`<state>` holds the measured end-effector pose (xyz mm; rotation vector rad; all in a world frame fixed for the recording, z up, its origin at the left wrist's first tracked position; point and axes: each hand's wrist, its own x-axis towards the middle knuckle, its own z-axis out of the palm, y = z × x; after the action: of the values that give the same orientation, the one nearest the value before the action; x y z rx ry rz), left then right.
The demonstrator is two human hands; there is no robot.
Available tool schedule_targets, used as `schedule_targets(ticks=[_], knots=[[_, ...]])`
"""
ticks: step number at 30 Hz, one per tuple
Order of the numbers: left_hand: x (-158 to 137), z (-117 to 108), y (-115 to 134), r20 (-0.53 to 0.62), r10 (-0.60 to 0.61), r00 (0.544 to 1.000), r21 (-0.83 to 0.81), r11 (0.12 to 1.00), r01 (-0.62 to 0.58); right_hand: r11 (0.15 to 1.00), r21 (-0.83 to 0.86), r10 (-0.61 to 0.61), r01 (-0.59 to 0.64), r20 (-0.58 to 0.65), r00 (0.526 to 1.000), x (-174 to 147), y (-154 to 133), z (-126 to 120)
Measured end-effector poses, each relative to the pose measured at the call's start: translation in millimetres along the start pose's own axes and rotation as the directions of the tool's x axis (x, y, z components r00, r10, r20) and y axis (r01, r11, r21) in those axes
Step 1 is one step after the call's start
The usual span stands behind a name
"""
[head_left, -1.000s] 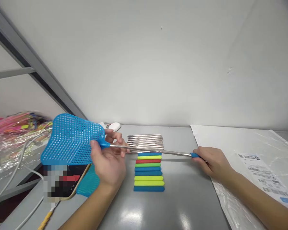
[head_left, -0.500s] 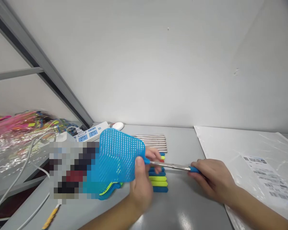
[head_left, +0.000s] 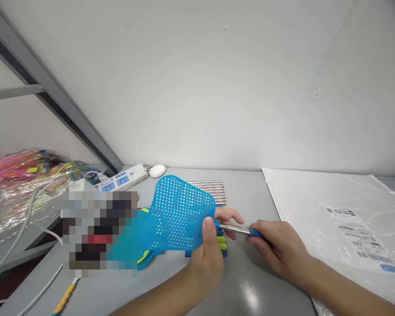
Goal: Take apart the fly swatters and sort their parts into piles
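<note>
My left hand [head_left: 209, 245] pinches a blue fly swatter [head_left: 184, 210] at the neck of its perforated head, thumb in front and some fingers stretched out behind. My right hand [head_left: 279, 245] is closed around the swatter's blue handle. A short length of metal rod [head_left: 233, 228] shows between the two hands. Behind and below the left hand lie blue and yellow-green handles [head_left: 221, 240], partly hidden. Beyond them several metal rods [head_left: 210, 188] lie side by side on the grey table [head_left: 243, 188]. More blue and yellow-green swatter heads [head_left: 148, 262] lie under the held one.
On the right lies a white plastic mailing bag [head_left: 303, 197] with a printed label. A power strip [head_left: 128, 176] and a white oval object [head_left: 157, 170] stand at the back left. Colourful items in clear plastic [head_left: 23, 188] and white cables [head_left: 28, 224] fill the left side. A pixelated patch hides part of the table.
The metal rod between my hands has become shorter. My left hand and the swatter head have moved right, closer to my right hand; the view has shifted slightly.
</note>
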<state>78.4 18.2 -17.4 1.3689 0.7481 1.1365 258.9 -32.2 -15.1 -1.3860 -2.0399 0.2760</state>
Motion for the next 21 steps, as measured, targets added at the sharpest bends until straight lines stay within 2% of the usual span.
schedule_targets(ticks=[3, 7, 10, 14, 17, 21], knots=[[2, 0, 4, -0.003, 0.025, 1.000, 0.018, 1.000, -0.025, 0.978, 0.161, 0.119, -0.131, 0.081, 0.990, 1, -4, 0], [5, -2, 12, 0.061, 0.012, 0.998, 0.045, 0.999, -0.014, 0.880, 0.384, 0.206, -0.281, 0.224, 0.952, 6, -8, -4], [8, -3, 18, 0.042, -0.021, 0.999, 0.013, 1.000, 0.020, 0.841, 0.435, 0.218, -0.322, 0.272, 0.937, 8, -14, -7], [16, -6, 24, -0.018, -0.156, 0.988, 0.027, 0.987, 0.157, 0.854, 0.422, 0.174, -0.305, 0.321, 0.931, 10, -24, -6], [21, -7, 23, 0.092, -0.197, 0.976, 0.089, 0.978, 0.189, 0.856, 0.424, 0.148, -0.297, 0.349, 0.925, 8, -29, -3], [21, -5, 17, 0.278, -0.264, 0.923, 0.079, 0.964, 0.252, 0.834, 0.431, 0.216, -0.345, 0.320, 0.923, 6, -27, -1]])
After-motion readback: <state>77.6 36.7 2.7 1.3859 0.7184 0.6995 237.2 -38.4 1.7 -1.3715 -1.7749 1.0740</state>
